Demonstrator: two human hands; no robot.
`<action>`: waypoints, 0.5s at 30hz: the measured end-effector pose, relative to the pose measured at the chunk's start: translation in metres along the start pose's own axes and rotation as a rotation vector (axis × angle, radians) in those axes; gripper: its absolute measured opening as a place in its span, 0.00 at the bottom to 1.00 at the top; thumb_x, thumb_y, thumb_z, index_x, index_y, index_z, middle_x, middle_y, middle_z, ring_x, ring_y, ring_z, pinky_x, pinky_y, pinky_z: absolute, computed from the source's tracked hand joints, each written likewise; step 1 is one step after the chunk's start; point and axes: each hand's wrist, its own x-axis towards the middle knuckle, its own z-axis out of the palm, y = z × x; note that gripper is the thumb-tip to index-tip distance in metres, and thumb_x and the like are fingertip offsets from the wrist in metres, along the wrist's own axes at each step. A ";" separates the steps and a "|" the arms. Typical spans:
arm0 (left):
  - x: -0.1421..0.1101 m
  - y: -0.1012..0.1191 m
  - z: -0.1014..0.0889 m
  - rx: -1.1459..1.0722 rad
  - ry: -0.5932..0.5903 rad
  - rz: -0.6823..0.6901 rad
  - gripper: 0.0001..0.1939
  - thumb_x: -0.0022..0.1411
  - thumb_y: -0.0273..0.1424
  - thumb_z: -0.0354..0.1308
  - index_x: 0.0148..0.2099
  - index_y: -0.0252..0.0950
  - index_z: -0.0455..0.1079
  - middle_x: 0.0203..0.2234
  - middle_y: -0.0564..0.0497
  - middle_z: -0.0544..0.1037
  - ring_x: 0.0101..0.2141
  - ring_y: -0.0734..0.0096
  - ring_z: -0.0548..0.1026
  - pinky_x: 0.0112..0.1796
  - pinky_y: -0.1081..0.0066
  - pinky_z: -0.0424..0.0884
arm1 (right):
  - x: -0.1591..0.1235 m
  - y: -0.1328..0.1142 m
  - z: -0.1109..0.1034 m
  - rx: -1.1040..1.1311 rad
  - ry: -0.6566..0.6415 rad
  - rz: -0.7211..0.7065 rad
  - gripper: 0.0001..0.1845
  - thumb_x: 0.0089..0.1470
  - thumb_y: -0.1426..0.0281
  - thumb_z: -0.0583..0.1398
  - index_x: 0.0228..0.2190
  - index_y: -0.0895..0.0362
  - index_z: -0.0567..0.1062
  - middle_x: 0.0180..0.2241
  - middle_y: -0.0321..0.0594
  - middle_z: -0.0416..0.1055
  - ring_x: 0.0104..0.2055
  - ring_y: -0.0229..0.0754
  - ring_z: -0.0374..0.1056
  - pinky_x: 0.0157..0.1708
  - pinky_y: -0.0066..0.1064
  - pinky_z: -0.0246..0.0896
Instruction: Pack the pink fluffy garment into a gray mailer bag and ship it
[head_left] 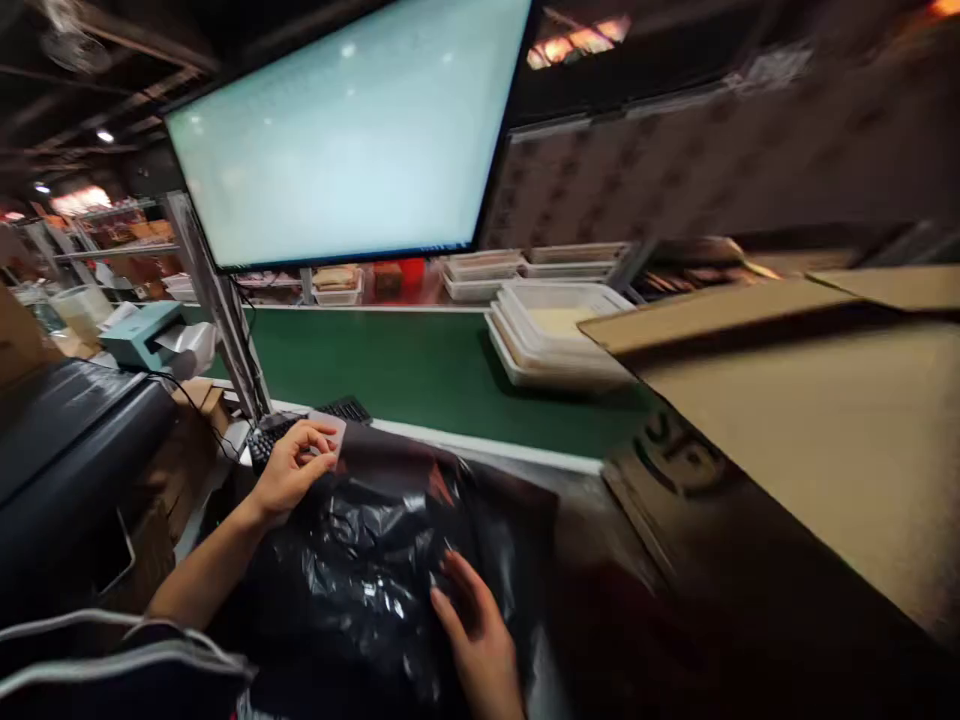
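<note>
In the head view, a crumpled, shiny black plastic bag (367, 560) lies in front of me. At the bag's far left corner, my left hand (296, 465) is closed with curled fingers on a small whitish, see-through slip (334, 432), which looks like a label or piece of film. My right hand (480, 630) is over the bag's near right part, thumb and fingers apart and slightly bent. Whether its fingertips touch the plastic cannot be told. A black keyboard (345, 410) sits just beyond my left hand, partly hidden.
Behind the bag runs a green conveyor belt (375, 360) with stacked white trays (555, 335). A large monitor (352, 140) hangs above it. An open cardboard box (795, 420) stands at right. A teal label printer (142, 335) and a big black roll (75, 440) are at left.
</note>
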 end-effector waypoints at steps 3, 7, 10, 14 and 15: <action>-0.061 -0.026 0.041 -0.447 -0.159 -0.340 0.23 0.52 0.50 0.76 0.30 0.39 0.70 0.45 0.45 0.81 0.36 0.66 0.76 0.35 0.69 0.72 | -0.007 -0.001 0.020 0.213 -0.213 0.110 0.39 0.39 0.40 0.74 0.48 0.50 0.82 0.56 0.49 0.79 0.60 0.61 0.73 0.65 0.54 0.64; -0.120 -0.071 0.047 -0.628 -0.149 -0.661 0.29 0.46 0.50 0.80 0.29 0.37 0.66 0.35 0.51 0.78 0.29 0.76 0.70 0.29 0.75 0.66 | -0.027 0.022 0.033 0.275 -0.191 0.234 0.28 0.40 0.46 0.77 0.32 0.54 0.81 0.36 0.41 0.81 0.42 0.49 0.75 0.52 0.42 0.69; -0.143 -0.094 0.041 -0.657 -0.072 -0.731 0.29 0.46 0.50 0.80 0.29 0.37 0.66 0.32 0.54 0.75 0.28 0.78 0.69 0.29 0.76 0.67 | -0.043 0.040 0.040 0.359 -0.109 0.304 0.29 0.35 0.52 0.80 0.31 0.53 0.76 0.31 0.36 0.76 0.35 0.43 0.72 0.42 0.36 0.68; -0.143 -0.099 0.041 -0.643 -0.044 -0.708 0.28 0.47 0.50 0.78 0.30 0.38 0.66 0.36 0.52 0.78 0.27 0.80 0.69 0.28 0.77 0.67 | -0.041 0.039 0.046 0.436 -0.085 0.331 0.31 0.34 0.57 0.80 0.35 0.52 0.72 0.29 0.33 0.74 0.31 0.40 0.69 0.36 0.32 0.66; -0.139 -0.099 0.042 -0.619 -0.028 -0.685 0.27 0.47 0.50 0.77 0.30 0.38 0.67 0.37 0.52 0.78 0.27 0.79 0.69 0.27 0.77 0.68 | -0.037 0.035 0.046 0.438 -0.077 0.316 0.31 0.35 0.58 0.79 0.36 0.52 0.71 0.29 0.32 0.73 0.30 0.39 0.69 0.34 0.32 0.65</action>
